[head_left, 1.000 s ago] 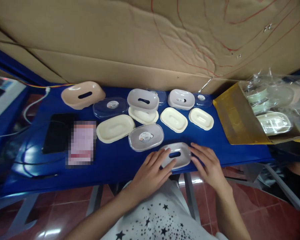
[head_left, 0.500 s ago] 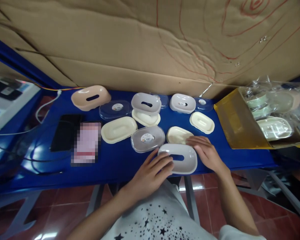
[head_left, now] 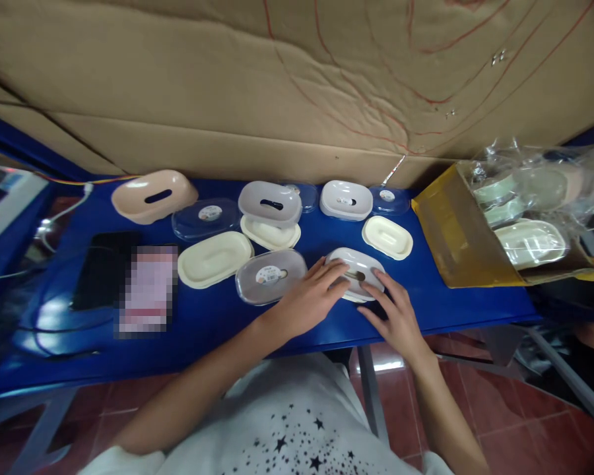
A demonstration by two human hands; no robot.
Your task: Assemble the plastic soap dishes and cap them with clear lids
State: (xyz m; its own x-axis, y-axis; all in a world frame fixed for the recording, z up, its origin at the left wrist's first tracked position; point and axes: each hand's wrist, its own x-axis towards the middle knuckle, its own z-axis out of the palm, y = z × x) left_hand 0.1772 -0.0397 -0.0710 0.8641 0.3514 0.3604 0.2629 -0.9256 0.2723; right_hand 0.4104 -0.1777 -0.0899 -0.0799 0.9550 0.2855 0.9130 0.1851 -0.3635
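A pale grey oval dish (head_left: 360, 262) with a slot in its floor lies over a cream oval piece (head_left: 355, 298), of which only the near edge shows. My left hand (head_left: 319, 293) rests its fingers on the dish's left side and inner floor. On the right side of the same dish is my right hand (head_left: 392, 310), fingers spread, with fingertips at its rim and inside. Left of them, a clear lid with a round label covers another grey dish (head_left: 247, 280). A cream piece (head_left: 387, 237) sits behind my right hand.
Further grey dishes (head_left: 262, 201) (head_left: 346, 198), a peach dish (head_left: 151, 196), clear lids (head_left: 205, 218) and a cream piece (head_left: 215, 259) lie on the blue table (head_left: 208, 330). At right stands a cardboard box (head_left: 440, 231) of bagged dishes; at left, a phone (head_left: 148, 287).
The grey dish has moved away from the table's front edge onto the cream piece behind it. Both hands moved with it, and my right hand now touches the dish. The view shifted slightly.
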